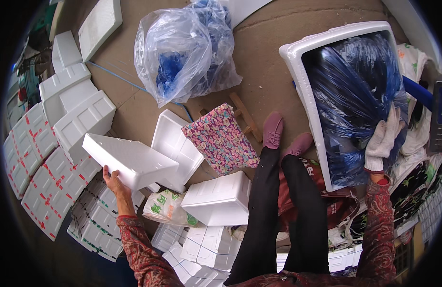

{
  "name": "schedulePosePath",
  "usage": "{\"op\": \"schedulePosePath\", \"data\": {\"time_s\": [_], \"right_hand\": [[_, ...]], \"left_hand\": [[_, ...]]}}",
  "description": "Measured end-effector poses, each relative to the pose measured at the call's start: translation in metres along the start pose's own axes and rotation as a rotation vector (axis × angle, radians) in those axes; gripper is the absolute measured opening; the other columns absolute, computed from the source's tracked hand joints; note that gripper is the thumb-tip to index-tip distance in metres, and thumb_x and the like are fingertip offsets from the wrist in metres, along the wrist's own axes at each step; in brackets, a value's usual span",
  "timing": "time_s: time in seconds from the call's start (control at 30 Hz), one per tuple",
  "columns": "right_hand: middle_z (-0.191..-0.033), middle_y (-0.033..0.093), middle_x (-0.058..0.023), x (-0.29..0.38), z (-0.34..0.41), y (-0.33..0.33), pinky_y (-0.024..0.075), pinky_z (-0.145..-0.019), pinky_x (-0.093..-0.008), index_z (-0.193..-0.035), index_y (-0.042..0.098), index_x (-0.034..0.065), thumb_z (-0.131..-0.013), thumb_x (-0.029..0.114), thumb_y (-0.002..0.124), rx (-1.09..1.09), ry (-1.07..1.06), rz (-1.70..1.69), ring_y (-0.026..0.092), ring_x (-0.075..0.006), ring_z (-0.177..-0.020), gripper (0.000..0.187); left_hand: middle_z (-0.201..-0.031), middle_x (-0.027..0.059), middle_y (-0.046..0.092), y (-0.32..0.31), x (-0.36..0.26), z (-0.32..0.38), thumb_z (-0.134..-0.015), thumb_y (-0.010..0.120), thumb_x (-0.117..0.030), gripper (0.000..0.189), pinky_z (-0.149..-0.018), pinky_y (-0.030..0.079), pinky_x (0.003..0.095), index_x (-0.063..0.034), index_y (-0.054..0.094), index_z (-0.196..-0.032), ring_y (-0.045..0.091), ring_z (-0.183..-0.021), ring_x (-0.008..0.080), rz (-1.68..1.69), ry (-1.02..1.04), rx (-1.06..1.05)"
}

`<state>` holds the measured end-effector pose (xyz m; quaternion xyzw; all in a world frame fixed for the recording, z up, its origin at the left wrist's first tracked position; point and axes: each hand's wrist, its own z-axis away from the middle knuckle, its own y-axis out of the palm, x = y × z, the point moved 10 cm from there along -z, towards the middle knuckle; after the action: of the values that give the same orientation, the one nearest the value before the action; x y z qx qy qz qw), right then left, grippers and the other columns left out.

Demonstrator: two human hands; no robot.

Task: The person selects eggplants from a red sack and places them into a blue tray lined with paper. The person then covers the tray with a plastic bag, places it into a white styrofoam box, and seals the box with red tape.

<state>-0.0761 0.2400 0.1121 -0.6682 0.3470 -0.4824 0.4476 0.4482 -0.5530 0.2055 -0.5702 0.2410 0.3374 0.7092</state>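
Note:
My left hand (115, 182), bare, holds a white foam lid (134, 159) by its near edge, with the lid tilted above other foam pieces. My right hand (382, 140) wears a white knit glove. It lies on the blue plastic bag (346, 89) that fills a large white foam box (310, 97) on my right. Folds of the film run together at the gloved fingertips, which seem to grip it. Under the plastic the contents look dark and cannot be made out.
A flowered cushion (221, 140) rests on a wooden stool (246, 116) before my feet. Beyond it lies a clear bag with blue plastic (185, 53). White foam boxes (84, 114) are stacked at left. An upturned foam box (219, 197) and a printed sack (167, 208) lie near my legs.

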Motion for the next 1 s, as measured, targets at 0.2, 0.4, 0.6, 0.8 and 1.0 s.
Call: {"op": "schedulePosePath", "data": {"time_s": [0.2, 0.4, 0.6, 0.8, 1.0], "right_hand": [[-0.158, 0.047, -0.0162, 0.023, -0.02, -0.014, 0.0076, -0.127, -0.0671, -0.155, 0.047, 0.008, -0.107, 0.049, 0.047, 0.117, 0.018, 0.029, 0.031, -0.0447, -0.153, 0.064], [-0.16, 0.044, -0.0169, 0.037, -0.034, -0.055, 0.0143, -0.126, -0.0661, -0.155, 0.046, 0.0095, -0.099, 0.046, 0.063, 0.278, 0.168, -0.041, 0.033, -0.0456, -0.151, 0.069], [-0.163, 0.038, -0.0261, 0.069, 0.064, -0.128, 0.0303, -0.125, -0.0422, -0.162, 0.034, 0.0021, -0.104, 0.052, 0.062, 0.349, 0.576, -1.18, 0.039, -0.0407, -0.151, 0.082], [-0.153, 0.051, -0.0206, 0.022, 0.211, -0.169, 0.0381, -0.119, -0.0387, -0.163, 0.029, -0.0044, -0.096, 0.034, 0.071, 0.316, 1.306, -1.531, 0.05, -0.0274, -0.139, 0.088], [-0.147, 0.056, -0.0126, -0.037, 0.287, -0.148, 0.0421, -0.114, -0.035, -0.161, 0.037, -0.0016, -0.099, 0.027, 0.068, -0.385, 1.578, -1.45, 0.055, -0.0202, -0.131, 0.074]], "left_hand": [[-0.152, 0.0169, 0.047, -0.115, -0.217, 0.112, -0.11, 0.038, -0.042, 0.057, -0.115, 0.048, 0.0503, -0.0119, 0.035, -0.158, 0.051, -0.141, 0.034, -0.039, 0.171, 0.221], [-0.161, 0.0147, 0.041, -0.112, -0.28, 0.201, -0.11, 0.036, -0.058, 0.072, -0.119, 0.042, 0.0495, -0.0124, 0.027, -0.165, 0.046, -0.145, 0.0324, -0.239, 0.147, 0.372], [-0.165, 0.0143, 0.038, 0.017, -0.31, 0.261, -0.109, 0.036, -0.063, 0.078, -0.12, 0.04, 0.048, -0.01, 0.027, -0.166, 0.045, -0.146, 0.0306, -0.302, 0.155, 0.628], [-0.164, 0.0145, 0.039, 0.189, -0.35, 0.309, -0.106, 0.039, -0.07, 0.088, -0.12, 0.038, 0.0455, -0.0059, 0.029, -0.165, 0.044, -0.146, 0.0278, -0.368, 0.286, 0.907], [-0.135, 0.0116, 0.062, 0.487, -0.315, 0.386, -0.092, 0.07, -0.056, 0.084, -0.108, 0.045, 0.0391, 0.0, 0.05, -0.151, 0.057, -0.124, 0.0226, -0.924, 0.4, 1.476]]}}
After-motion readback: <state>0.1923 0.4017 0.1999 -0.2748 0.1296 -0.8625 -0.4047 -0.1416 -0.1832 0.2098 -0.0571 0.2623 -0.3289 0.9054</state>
